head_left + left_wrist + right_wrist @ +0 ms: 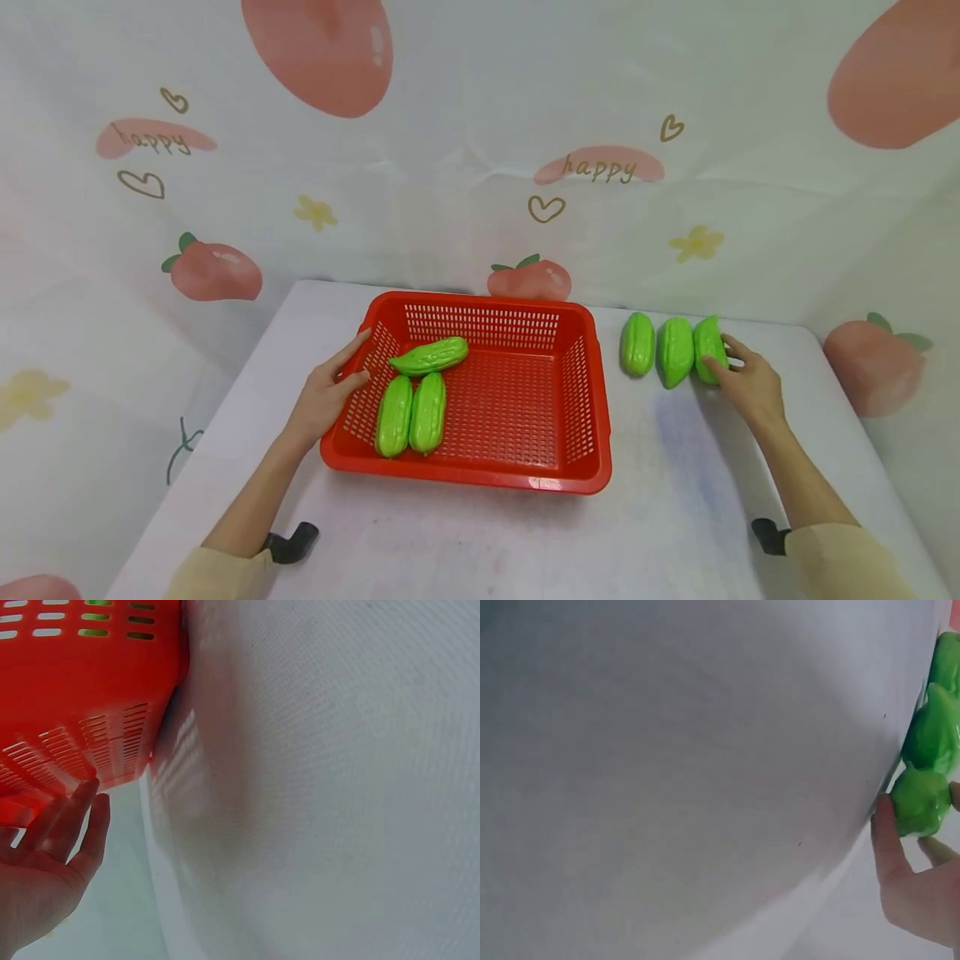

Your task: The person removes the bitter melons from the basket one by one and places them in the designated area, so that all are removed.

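Note:
My right hand (753, 387) pinches the rightmost green bitter melon (707, 346) between thumb and fingers. In the right wrist view, that bitter melon (921, 801) has fingers on either side of it. Two more, a middle bitter melon (676, 350) and a left bitter melon (638, 343), lie beside it in a row. At the left rim of a red plastic basket (465, 477), my left hand (324, 404) touches with extended fingers and thumb. The left wrist view has its fingers (82, 814) against the basket's slotted outer side. Inside the basket, three bitter melons (428, 412) lie toward the left.
The white table (660, 533) carries everything, with its back edge close to a patterned curtain (427, 217). A dark strap piece (294, 543) shows at the left wrist and another dark piece (768, 536) at the right.

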Available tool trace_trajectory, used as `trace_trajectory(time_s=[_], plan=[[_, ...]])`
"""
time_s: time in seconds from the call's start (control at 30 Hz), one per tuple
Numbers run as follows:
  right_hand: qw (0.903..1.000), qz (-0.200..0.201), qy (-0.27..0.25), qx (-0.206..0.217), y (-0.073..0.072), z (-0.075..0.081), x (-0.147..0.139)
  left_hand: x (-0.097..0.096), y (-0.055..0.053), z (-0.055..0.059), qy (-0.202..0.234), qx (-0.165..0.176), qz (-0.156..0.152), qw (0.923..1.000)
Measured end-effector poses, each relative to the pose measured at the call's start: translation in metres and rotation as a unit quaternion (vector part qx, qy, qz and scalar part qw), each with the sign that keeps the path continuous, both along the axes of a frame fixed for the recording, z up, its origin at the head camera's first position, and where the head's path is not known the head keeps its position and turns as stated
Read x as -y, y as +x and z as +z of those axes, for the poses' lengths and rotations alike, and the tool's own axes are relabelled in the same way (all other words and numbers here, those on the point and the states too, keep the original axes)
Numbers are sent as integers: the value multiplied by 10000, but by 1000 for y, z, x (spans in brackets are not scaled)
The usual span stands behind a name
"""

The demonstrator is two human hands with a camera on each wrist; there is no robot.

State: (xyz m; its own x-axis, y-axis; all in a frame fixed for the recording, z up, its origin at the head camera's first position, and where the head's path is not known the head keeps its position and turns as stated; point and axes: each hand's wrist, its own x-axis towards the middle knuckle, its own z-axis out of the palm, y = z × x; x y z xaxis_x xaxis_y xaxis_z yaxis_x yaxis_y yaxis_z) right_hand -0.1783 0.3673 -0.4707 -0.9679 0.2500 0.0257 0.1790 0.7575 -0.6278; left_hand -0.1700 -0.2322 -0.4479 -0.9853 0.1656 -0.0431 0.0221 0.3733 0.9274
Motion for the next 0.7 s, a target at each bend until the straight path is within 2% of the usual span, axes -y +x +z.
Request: trace_trajectory(time_s=[0.33,0.7], plan=[[9999,29,148,-11,1,-1,-2,2,0,0,46,42,6,10000],[9997,-73,-203,96,4,-1,-5,0,0,-1,19,16,-24,10000]])
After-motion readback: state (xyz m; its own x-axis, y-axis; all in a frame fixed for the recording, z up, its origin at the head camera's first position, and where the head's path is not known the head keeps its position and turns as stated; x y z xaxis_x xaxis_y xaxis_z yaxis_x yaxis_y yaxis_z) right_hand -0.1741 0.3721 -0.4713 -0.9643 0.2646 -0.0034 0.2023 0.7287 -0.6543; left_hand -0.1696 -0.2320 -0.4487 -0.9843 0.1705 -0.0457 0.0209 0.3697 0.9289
